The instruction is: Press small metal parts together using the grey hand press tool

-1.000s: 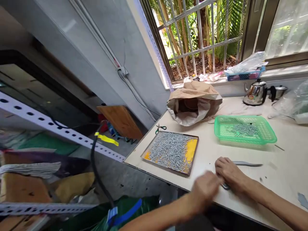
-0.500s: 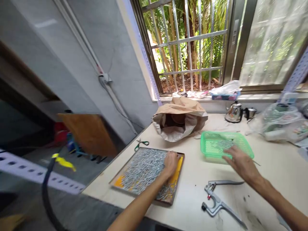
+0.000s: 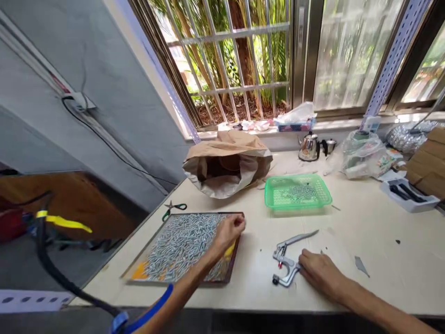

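Note:
My left hand (image 3: 227,232) is above the right side of a shallow tray (image 3: 233,260) filled with small silvery metal pins (image 3: 184,241). Its fingers are curled in a pinch; whatever they hold is too small to make out. On the table to the right lie silver hand pliers (image 3: 287,269) with a C-shaped jaw and a black tip, handles spread apart. My right hand (image 3: 321,273) is closed over the lower handle, hiding most of it. Beyond it sits a green plastic basket (image 3: 273,199) with small metal pieces (image 3: 302,192) inside.
Green-handled scissors (image 3: 174,207) lie behind the tray. An open brown paper bag (image 3: 229,162) stands at the back. Farther right are a metal kettle (image 3: 309,146), a plastic bag (image 3: 363,153) and a white tray (image 3: 410,197). A black cable (image 3: 66,283) hangs at left.
My right hand has moved from the green basket down to the pliers and closed on a handle. My left hand has lifted from the pins with fingers pinched. The view has turned right.

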Available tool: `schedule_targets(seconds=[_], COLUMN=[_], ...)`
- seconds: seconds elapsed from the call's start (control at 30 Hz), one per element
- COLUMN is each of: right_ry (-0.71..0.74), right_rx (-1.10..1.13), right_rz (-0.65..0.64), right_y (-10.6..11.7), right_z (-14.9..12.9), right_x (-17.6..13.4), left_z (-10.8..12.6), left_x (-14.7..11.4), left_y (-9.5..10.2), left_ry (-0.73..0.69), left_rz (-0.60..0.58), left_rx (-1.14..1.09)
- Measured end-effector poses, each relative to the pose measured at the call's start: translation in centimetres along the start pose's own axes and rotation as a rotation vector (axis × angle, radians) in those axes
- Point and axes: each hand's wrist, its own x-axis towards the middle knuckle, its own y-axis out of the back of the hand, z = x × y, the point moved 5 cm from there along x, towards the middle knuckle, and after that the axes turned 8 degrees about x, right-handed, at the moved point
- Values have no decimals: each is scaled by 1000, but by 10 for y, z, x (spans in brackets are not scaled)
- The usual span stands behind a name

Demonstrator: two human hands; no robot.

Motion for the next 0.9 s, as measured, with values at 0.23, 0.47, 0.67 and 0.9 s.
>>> schedule_targets(seconds=[0.23, 0.47, 0.67, 0.9], right_ry=[32, 150, 101, 54], right_rx=[-95, -274, -249, -260], right_rz=[7, 71, -39, -147], right_y=[-1, 1, 2, 1], right_z=[-5, -19, -19, -15], right_x=[-2, -12, -8, -3], left_z=[36, 35, 42, 47], left_x=[-74, -91, -91, -89], left_y=[-68, -92, -88, -88], left_ry=[240, 402, 422, 433], left_rz=[-440, -470, -492, -593], left_rx=[-697, -662, -571, -396])
